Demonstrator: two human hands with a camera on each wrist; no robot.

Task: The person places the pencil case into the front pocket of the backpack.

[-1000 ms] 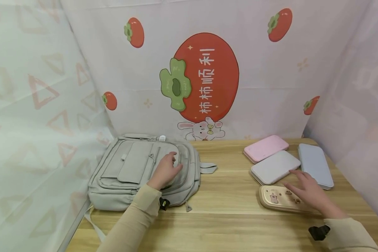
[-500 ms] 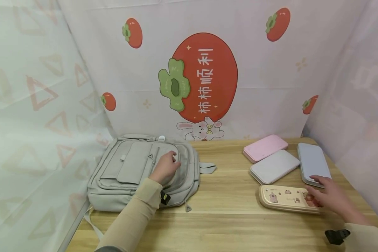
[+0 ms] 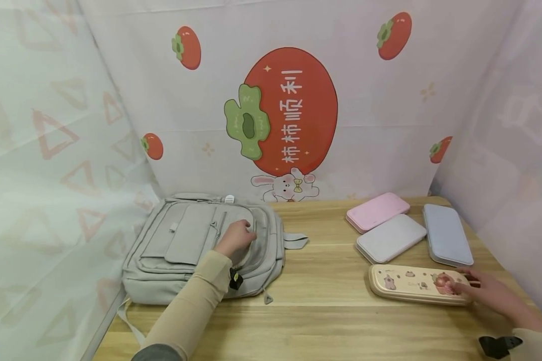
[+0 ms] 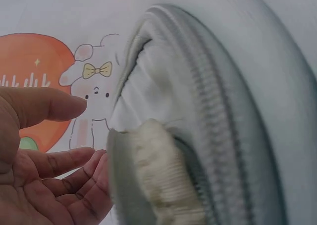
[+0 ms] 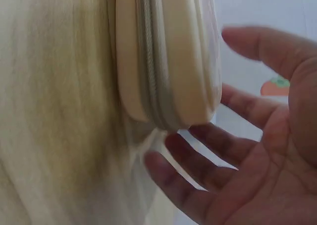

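A grey backpack lies on the table at the left. My left hand is over its front; in the left wrist view the thumb stands apart from the fingers, which reach the edge of an unzipped pocket. At the right, a cream zippered pencil case with small cartoon prints lies flat. My right hand is at the case's right end. Seen from the right wrist, its fingers spread about that end, the thumb raised off the top face, without pinching it.
Behind the pencil case lie a pink case, a white case and a light blue case, the blue one near the table's right side. A strap sticks out from the backpack. Printed cloth walls in the wooden table.
My right hand has moved right and toward me, from over the white case and pencil case to the pencil case's right end. The left hand stays at the backpack.
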